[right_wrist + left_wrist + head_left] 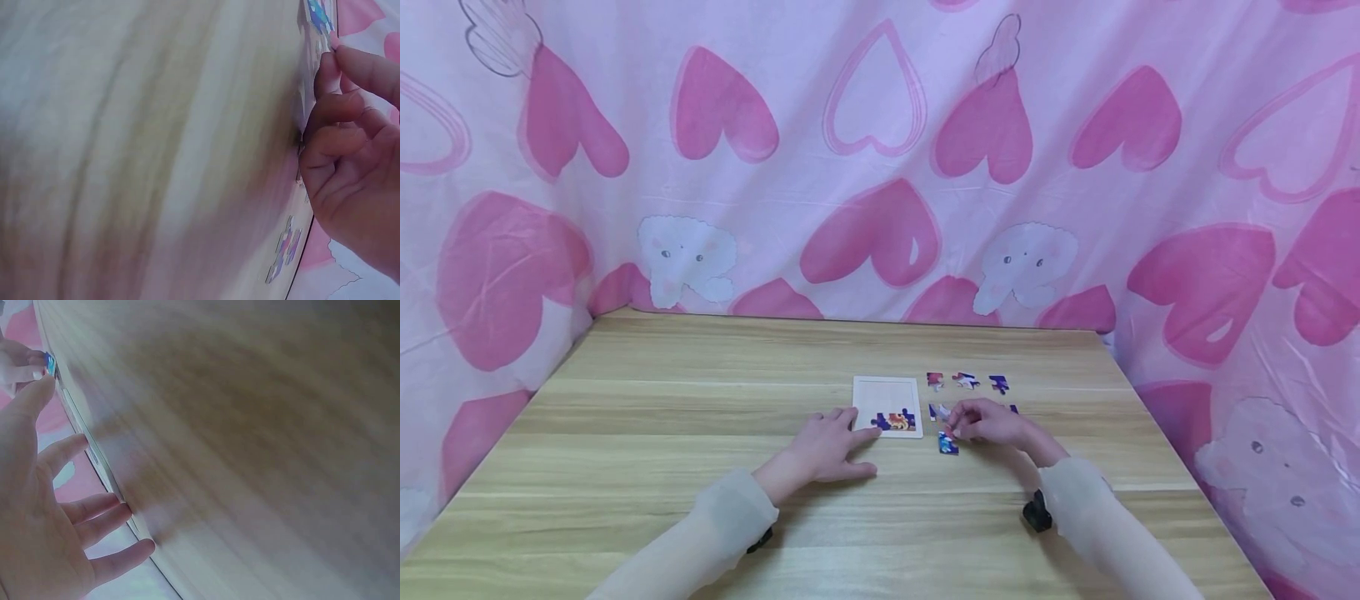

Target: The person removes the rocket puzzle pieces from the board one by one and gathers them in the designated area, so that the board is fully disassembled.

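A white puzzle board (883,393) lies on the wooden table, with a few joined jigsaw pieces (897,421) in its lower right corner. My left hand (823,448) is spread flat, fingertips at the board's left and lower edge. Just right of the board, my right hand (988,422) pinches a blue puzzle piece (948,444) between thumb and forefinger. The same piece shows at the fingertips in the right wrist view, where the other fingers of the right hand (350,144) are curled in. In the left wrist view the left hand (50,506) has its fingers apart.
Right of the board lie loose pieces: a red one (935,381), a white and purple one (966,381) and a dark blue one (999,384) in the back row. More pieces sit partly hidden around the right hand. A pink heart-print curtain (880,167) surrounds the table (700,375).
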